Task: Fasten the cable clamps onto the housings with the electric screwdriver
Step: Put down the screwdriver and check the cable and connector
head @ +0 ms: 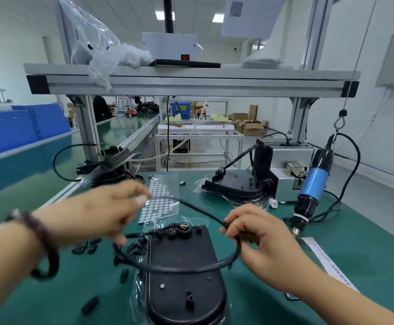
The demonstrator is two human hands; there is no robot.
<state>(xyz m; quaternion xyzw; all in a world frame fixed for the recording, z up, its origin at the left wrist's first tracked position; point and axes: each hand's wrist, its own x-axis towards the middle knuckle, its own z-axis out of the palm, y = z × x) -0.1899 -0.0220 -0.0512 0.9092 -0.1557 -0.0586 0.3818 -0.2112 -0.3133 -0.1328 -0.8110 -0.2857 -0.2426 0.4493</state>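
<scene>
Your left hand [102, 212], a dark bead bracelet [44, 245] on its wrist, hangs blurred above and to the left of the black housing [182, 259]. Its thumb and forefinger pinch one end of the black cable [198, 208]. Small black cable clamps [90, 246] lie scattered on the green mat [273, 301] just left of the housing, and one more [90, 306] lies near its lower left corner. Beyond the housing's top edge, a clear sheet of round grey pads [160, 198] lies flat on the mat. The housing itself lies flat side up in front of you, resting on a clear plastic bag. From your left hand the cable arcs over the housing's top right corner and loops back across its middle. Your right hand [261, 240] is above the housing's right edge, well apart from the left, its fingers curled round the cable at the bend. Farther back and to the right of the housing, a second housing [235, 184] lies on its own bag. The blue electric screwdriver [313, 184] hangs tip down from a hook to the right of the housing, untouched.
</scene>
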